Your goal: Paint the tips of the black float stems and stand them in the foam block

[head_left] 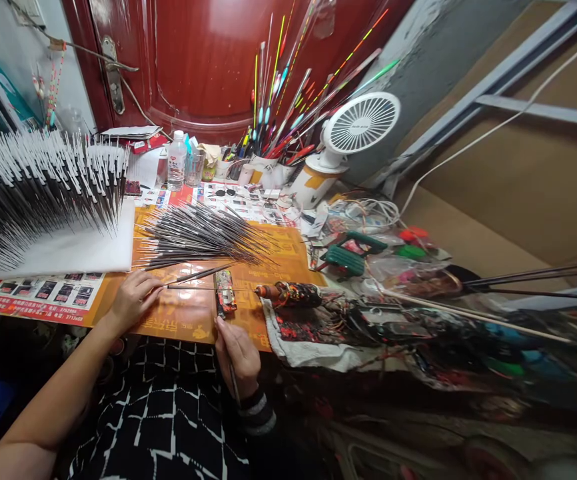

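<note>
At the table's front left, my left hand (137,297) is closed, fingertips pinching the end of a thin dark fishing float (183,287). The float lies level, its fine stem reaching right to the brown tip of a paint-spattered motor tool (296,294). My right hand (238,353) is closed around a slim paintbrush (234,381), handle pointing down toward my lap. The brush's upper end is near a small paint-caked block (225,293); I cannot tell whether they touch. Just beyond the held float, a pile of dark floats (193,233) covers the orange mat.
White foam (118,240) at left bears many upright white-tipped floats (43,173). Behind stand a plastic bottle (176,161), jars of coloured float tips and a white fan (361,125). A stained cloth (313,353), green-handled clamp (346,260) and cables crowd the right.
</note>
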Demonstrator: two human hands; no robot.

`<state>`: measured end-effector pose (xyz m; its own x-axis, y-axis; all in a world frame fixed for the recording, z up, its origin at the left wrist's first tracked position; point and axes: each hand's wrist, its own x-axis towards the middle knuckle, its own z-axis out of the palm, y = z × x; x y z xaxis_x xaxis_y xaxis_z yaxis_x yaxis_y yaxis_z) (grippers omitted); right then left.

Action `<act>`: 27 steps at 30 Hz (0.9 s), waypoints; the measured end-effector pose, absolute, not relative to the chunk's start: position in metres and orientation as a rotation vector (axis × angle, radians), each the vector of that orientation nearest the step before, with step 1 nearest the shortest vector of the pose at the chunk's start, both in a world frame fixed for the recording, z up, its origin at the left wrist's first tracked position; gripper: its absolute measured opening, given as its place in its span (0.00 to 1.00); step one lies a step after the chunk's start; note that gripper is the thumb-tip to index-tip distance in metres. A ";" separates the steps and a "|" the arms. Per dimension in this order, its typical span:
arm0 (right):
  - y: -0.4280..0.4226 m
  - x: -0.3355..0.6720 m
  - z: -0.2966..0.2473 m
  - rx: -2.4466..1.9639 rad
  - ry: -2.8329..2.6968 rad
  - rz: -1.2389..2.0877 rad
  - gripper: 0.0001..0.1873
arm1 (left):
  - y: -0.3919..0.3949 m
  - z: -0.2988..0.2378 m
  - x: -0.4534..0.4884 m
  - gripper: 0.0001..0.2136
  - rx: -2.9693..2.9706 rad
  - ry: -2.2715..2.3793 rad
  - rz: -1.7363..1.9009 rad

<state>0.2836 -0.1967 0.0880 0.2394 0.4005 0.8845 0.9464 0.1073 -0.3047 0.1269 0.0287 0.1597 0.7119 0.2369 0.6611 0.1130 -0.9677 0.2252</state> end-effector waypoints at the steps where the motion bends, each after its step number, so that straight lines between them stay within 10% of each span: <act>1: -0.197 0.283 0.088 -1.480 -1.337 -0.664 0.35 | 0.029 0.160 0.127 0.06 2.747 0.282 1.095; 27: -0.210 0.281 0.091 -1.480 -1.260 -0.537 0.25 | 0.031 0.175 0.122 0.08 2.809 0.333 0.989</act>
<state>0.2809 -0.2104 0.0912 0.3396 0.4163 0.8434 0.8965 0.1280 -0.4241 0.1218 0.0309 0.1753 0.7587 0.2549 0.5995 0.1593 -0.9649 0.2086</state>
